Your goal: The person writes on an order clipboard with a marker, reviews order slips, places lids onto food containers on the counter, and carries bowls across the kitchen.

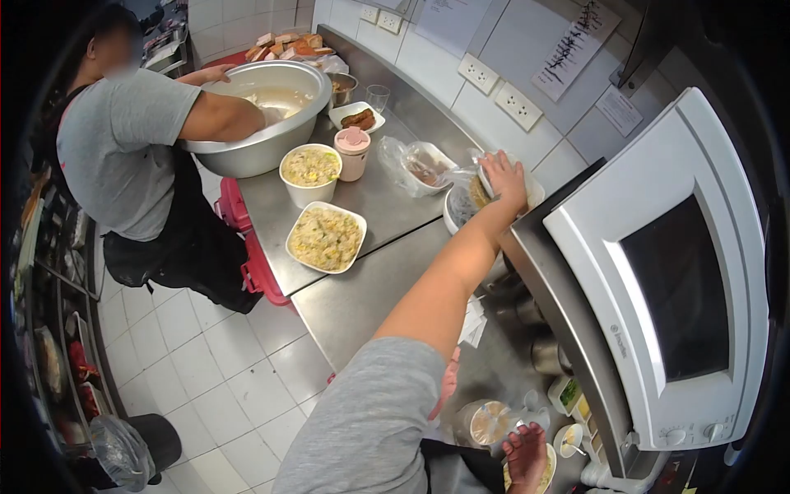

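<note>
My left arm, in a grey sleeve, stretches across the steel table point(346, 309). At its end my left hand point(504, 179) lies over a clear plastic bag point(469, 174) with something brown in it, fingers curved around its top. Close by are a bagged white tray point(428, 169) and a white bowl point(451, 216). Low in the view, my right hand point(525, 453) is held palm up, fingers loosely bent and apart with nothing in them. Partly beneath it is a bowl of fried rice point(543, 476). A pink shape point(448, 383) beside my sleeve is mostly hidden; I cannot make it out.
A co-worker point(123, 148) reaches into a big metal basin point(247, 156) at left. A rice tub point(310, 174), a square rice bowl point(327, 239) and a pink-lidded cup point(353, 152) stand on the table. A white microwave point(592, 239) overhangs the right side.
</note>
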Available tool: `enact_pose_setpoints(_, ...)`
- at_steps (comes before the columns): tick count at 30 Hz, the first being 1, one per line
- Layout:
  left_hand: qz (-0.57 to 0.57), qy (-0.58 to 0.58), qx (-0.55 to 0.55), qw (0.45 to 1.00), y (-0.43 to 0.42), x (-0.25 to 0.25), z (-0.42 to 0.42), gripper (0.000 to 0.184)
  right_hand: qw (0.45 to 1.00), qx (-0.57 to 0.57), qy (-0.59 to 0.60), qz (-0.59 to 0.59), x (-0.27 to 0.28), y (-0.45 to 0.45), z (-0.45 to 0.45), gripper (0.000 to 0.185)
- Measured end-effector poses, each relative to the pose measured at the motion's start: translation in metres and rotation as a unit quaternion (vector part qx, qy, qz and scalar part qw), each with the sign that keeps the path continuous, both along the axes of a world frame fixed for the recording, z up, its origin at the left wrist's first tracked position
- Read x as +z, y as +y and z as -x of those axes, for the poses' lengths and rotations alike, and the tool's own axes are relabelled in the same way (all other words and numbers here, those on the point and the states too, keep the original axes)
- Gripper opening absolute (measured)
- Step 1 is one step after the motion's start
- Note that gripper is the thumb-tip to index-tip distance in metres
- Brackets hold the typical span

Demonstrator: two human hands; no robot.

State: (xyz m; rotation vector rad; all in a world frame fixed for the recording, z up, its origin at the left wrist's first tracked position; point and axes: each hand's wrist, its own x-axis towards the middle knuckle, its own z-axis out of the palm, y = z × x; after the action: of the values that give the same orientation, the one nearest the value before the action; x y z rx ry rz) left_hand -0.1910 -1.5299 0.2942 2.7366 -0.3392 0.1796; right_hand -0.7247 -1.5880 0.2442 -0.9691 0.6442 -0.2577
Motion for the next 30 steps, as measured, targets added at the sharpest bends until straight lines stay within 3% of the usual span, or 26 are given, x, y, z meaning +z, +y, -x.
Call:
enact_pose_setpoints(1,0.009,0.0,-0.013,1.0,0.004,0.003,0.004,0.071,1.0,-0.004,-0.016,0.006,0.002,0.0,0.004,0.026)
enact_pose_setpoints(5,0.097,-0.175,-0.018,0.98,0.038,-0.003,0.032,0.065,0.998,-0.021,-0.057,0.016,-0.001,-0.006,0.029,0.032)
enact_pose_setpoints(7,0.239,-0.228,-0.034,0.943,0.084,-0.004,0.064,0.063,0.997,-0.045,-0.054,0.009,0.001,-0.004,0.04,0.03)
enact_pose_setpoints(9,0.272,-0.266,0.04,0.924,0.147,-0.016,0.094,0.057,0.996,-0.071,-0.06,0.0,0.0,-0.004,0.051,0.029)
enact_pose_setpoints(13,0.218,-0.513,0.289,0.778,0.299,-0.129,0.094,0.042,0.993,-0.089,-0.068,-0.021,-0.004,-0.003,0.067,0.027)
enact_pose_setpoints(14,0.071,-0.473,0.285,0.831,0.334,-0.123,0.128,0.038,0.994,-0.092,-0.054,-0.019,-0.003,0.002,0.067,0.026)
enact_pose_setpoints(15,0.115,-0.308,0.349,0.878,0.343,-0.114,0.154,0.035,0.994,-0.1,-0.037,-0.016,0.0,0.005,0.065,0.026)
enact_pose_setpoints(16,0.116,-0.212,0.4,0.884,0.37,-0.15,0.139,0.031,0.997,-0.07,-0.034,-0.008,0.003,0.008,0.063,0.026)
enact_pose_setpoints(17,0.066,-0.205,0.308,0.927,0.411,-0.197,0.12,0.032,0.999,-0.039,-0.032,0.001,0.005,0.01,0.059,0.026)
enact_pose_setpoints(19,0.096,-0.098,0.128,0.982,0.451,-0.247,0.101,0.04,0.996,0.065,-0.051,0.021,0.006,0.019,0.05,0.026)
enact_pose_setpoints(22,0.36,0.08,0.124,0.921,0.42,-0.212,0.128,0.043,0.965,0.242,0.018,0.104,0.0,0.038,0.035,0.024)
enact_pose_setpoints(26,0.367,0.075,0.11,0.921,0.406,-0.201,0.151,0.038,0.85,0.418,0.038,0.317,-0.031,0.07,0.017,0.024)
enact_pose_setpoints(29,0.362,0.079,0.089,0.924,0.401,-0.202,0.184,0.036,0.758,0.427,0.021,0.493,-0.039,0.089,-0.001,0.027)
enact_pose_setpoints(30,0.381,0.093,0.085,0.916,0.394,-0.197,0.202,0.034,0.764,0.405,-0.003,0.502,-0.042,0.093,-0.008,0.032)
